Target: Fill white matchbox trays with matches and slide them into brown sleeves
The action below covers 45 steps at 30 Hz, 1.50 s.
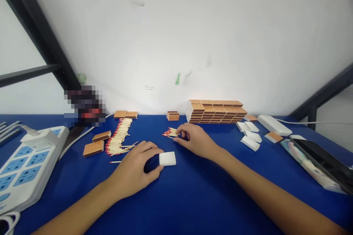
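A small white matchbox tray (167, 158) lies on the blue tabletop, with the thumb and fingers of my left hand (139, 165) closed on its left end. Farther back, my right hand (195, 140) pinches at the tail ends of a small bunch of matchsticks (170, 132), whose red heads point left. Some of that bunch is hidden behind the fingers. Beyond my left hand spreads a long row of loose matchsticks (119, 137), heads mostly to the left. One single matchstick (114, 162) lies apart, partly covered by the hand.
Stacked matchboxes (217, 112) stand against the wall. Several white trays (250, 136) lie at right, near a phone (325, 158) and a white power strip (274, 125). Loose matchboxes (93, 148) and a larger power strip (30, 169) occupy the left. A matchbox pair (173, 116) sits behind.
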Available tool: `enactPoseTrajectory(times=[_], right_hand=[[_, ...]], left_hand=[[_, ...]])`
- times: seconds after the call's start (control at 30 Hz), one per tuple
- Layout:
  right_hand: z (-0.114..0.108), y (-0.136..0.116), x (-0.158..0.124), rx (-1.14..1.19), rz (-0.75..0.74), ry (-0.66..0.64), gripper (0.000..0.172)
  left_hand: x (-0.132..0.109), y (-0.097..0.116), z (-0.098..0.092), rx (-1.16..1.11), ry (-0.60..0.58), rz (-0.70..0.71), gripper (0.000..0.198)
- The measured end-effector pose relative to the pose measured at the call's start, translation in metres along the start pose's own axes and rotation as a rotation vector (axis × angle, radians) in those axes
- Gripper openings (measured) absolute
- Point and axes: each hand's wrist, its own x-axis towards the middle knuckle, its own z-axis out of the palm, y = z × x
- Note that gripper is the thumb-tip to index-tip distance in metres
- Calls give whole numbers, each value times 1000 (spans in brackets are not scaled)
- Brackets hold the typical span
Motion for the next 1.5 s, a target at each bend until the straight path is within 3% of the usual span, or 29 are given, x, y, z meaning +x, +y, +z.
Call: enactPoseTrajectory(times=[0.23, 0.43, 0.73, 0.97, 1.37, 1.5], right_hand=[[11, 1, -4, -87, -9, -26, 16], [-3, 6, -20, -196, -42, -94, 12], [-12, -6, -23, -467, -111, -199, 16], [-16, -8, -32, -346, -147, -127, 15], [-18, -20, -39, -146, -148, -258, 15], [-18, -17, -38, -190, -111, -285, 18]], left_hand=[[1, -3, -4, -20, 0, 0, 28], [4, -7, -7, 54, 30, -3, 27], [5, -5, -7, 77, 47, 41, 28], [5, -2, -10, 108, 55, 43, 27], [5, -1, -11, 109, 45, 72, 26], [5, -2, -10, 110, 36, 59, 27]])
